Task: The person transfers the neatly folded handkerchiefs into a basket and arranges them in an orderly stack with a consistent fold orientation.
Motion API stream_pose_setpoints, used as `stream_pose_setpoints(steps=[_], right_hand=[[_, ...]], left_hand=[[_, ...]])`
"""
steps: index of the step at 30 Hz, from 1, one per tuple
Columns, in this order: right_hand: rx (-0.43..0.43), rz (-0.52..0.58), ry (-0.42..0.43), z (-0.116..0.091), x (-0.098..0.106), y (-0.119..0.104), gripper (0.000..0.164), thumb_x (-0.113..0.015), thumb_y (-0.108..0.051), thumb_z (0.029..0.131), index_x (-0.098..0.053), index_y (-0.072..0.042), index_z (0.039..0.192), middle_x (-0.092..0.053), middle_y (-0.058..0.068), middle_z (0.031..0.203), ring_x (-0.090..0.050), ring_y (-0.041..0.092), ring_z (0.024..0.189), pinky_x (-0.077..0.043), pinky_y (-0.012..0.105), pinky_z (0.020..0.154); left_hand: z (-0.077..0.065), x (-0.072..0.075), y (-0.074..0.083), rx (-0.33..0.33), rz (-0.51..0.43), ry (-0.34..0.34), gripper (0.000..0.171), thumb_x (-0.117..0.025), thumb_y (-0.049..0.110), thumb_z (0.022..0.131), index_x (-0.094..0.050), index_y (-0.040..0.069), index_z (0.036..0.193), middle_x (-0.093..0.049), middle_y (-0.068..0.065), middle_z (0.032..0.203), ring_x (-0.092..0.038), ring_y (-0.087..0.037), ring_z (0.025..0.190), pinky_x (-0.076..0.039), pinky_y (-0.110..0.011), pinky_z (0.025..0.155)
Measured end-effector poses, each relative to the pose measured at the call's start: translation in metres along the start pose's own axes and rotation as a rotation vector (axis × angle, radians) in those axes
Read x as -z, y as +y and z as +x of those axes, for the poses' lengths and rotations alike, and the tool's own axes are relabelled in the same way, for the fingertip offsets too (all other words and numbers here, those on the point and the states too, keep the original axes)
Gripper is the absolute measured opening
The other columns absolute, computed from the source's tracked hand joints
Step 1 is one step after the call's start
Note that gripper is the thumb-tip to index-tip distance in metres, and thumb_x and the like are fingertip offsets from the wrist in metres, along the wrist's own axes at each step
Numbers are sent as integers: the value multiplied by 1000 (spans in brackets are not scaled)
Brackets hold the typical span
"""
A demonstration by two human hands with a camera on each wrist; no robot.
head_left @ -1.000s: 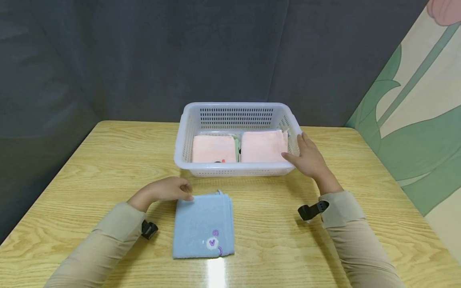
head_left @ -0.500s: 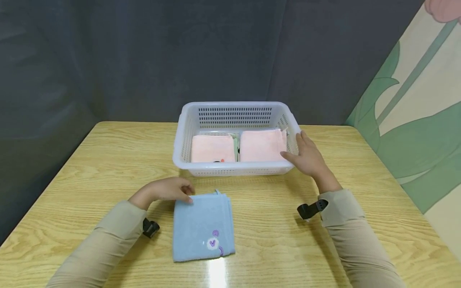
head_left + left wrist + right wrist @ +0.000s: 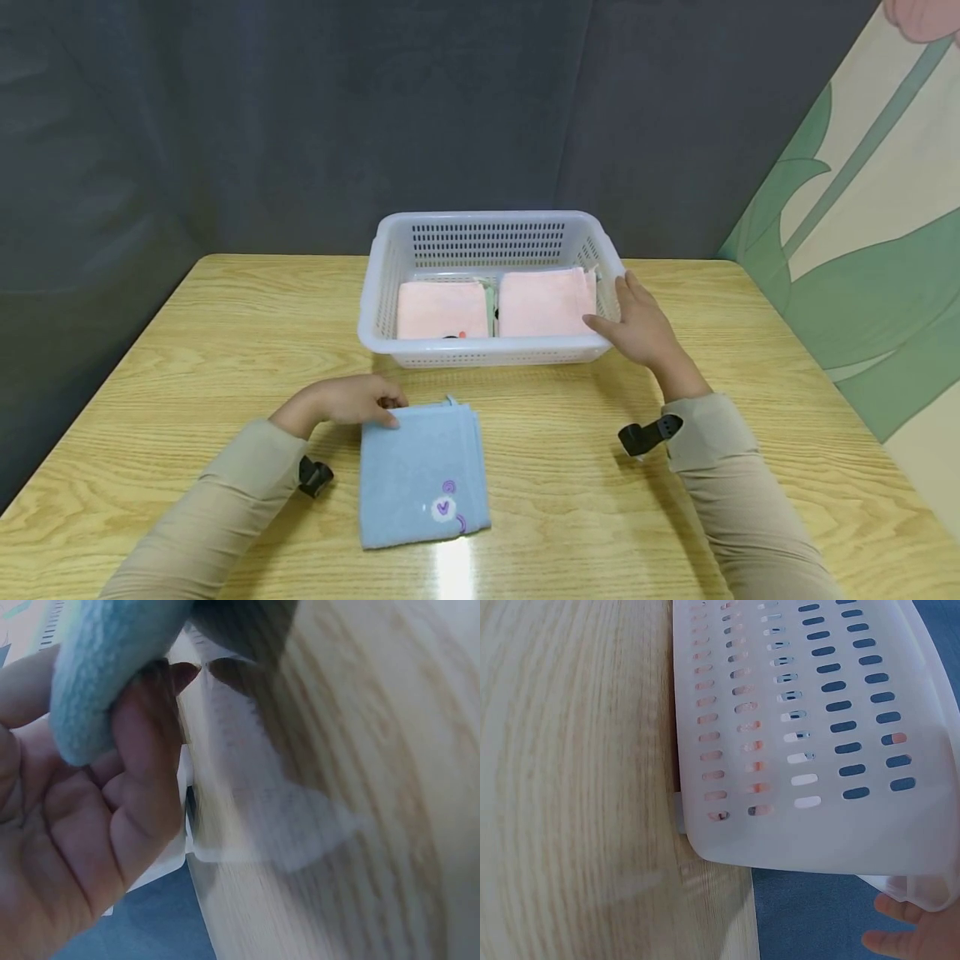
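Note:
A folded light blue towel [image 3: 420,467] with a small bear-like motif lies on the table in the head view. My left hand [image 3: 348,400] pinches its far left corner between thumb and curled fingers. The left wrist view shows the towel's thick folded edge [image 3: 94,682] between the thumb and the fingers of that hand [image 3: 82,817]. Behind the towel stands a white plastic basket [image 3: 487,344] holding pink folded towels [image 3: 547,302]. My right hand [image 3: 637,325] rests at the basket's front right corner, its fingers extended along the outside and its thumb over the rim.
Green cloth [image 3: 491,308] shows between the pink stacks in the basket. A wooden table [image 3: 562,483] lies under everything, with a dark curtain [image 3: 375,108] behind its far edge. A painted wall [image 3: 885,275] stands at the right.
My left hand has drawn slightly toward me with the blue towel's corner, and the towel's near edge has slid a little nearer. The right hand stays at the basket corner.

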State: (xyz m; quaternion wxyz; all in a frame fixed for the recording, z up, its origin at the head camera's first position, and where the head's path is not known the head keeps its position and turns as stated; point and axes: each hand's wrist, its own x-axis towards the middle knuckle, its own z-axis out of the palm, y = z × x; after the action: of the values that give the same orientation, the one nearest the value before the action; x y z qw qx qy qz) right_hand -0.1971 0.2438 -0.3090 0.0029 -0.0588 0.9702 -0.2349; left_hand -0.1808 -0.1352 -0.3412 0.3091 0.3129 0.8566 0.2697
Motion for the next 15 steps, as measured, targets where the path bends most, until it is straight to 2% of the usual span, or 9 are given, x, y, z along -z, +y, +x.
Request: stream_pose_setpoints(steps=[6, 11, 15], right_hand=[[3, 4, 5, 0, 1, -1, 84, -43, -45, 85, -4, 10, 134, 4, 24, 140, -3, 41, 125, -9, 55, 97], [4, 2, 9, -1, 1, -1, 83, -43, -45, 85, -4, 10, 134, 3, 24, 140, -3, 42, 125, -9, 55, 97], [7, 2, 6, -1, 1, -2, 83, -43, -45, 85, -4, 10, 134, 3, 25, 139, -3, 42, 125, -9, 55, 97]], left_hand=[[-1, -1, -1, -40, -33, 36, 7, -55, 11, 84, -60, 10, 89, -54, 2, 82, -46, -14, 73, -41, -29, 66], [-1, -1, -1, -102, -38, 89, 6, -55, 10, 83, -60, 12, 87, -55, 3, 82, -47, -13, 74, -41, -30, 68], [-1, -1, -1, -137, -42, 105, 6, -55, 9, 83, -60, 13, 86, -56, 4, 82, -48, -13, 75, -41, -29, 69]])
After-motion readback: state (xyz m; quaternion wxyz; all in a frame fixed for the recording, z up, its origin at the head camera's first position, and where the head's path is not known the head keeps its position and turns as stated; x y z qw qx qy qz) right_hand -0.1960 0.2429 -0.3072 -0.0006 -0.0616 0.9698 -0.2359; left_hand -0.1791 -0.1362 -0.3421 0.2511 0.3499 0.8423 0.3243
